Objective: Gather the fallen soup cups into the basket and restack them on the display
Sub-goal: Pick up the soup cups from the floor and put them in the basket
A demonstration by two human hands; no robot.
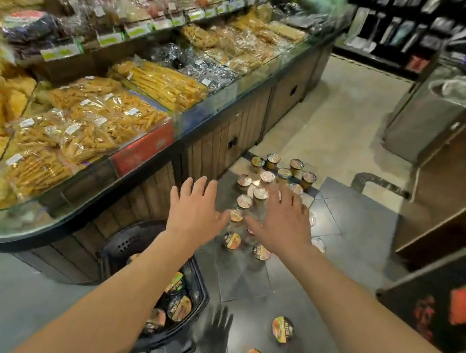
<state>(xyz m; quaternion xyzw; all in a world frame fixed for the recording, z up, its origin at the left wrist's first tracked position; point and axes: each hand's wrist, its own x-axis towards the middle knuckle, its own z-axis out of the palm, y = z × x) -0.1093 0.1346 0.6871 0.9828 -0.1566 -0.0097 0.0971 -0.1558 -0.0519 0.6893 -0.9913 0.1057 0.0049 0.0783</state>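
Note:
Several soup cups (266,177) lie scattered on the dark floor tiles ahead, some upright, some tipped. One more cup (282,329) lies alone nearer my feet. A black basket (123,243) stands on the floor below my left arm, with a few cups (179,308) inside it. My left hand (194,208) and my right hand (286,220) are both stretched forward over the scattered cups, palms down, fingers spread, holding nothing. The hands hide some of the cups behind them.
A long display counter (219,140) with bagged dried snacks runs along the left. At the right stand a wooden counter (445,216), a metal bin (417,120) and a low dark shelf (449,305). Pale floor tiles (333,131) stretch beyond the cups.

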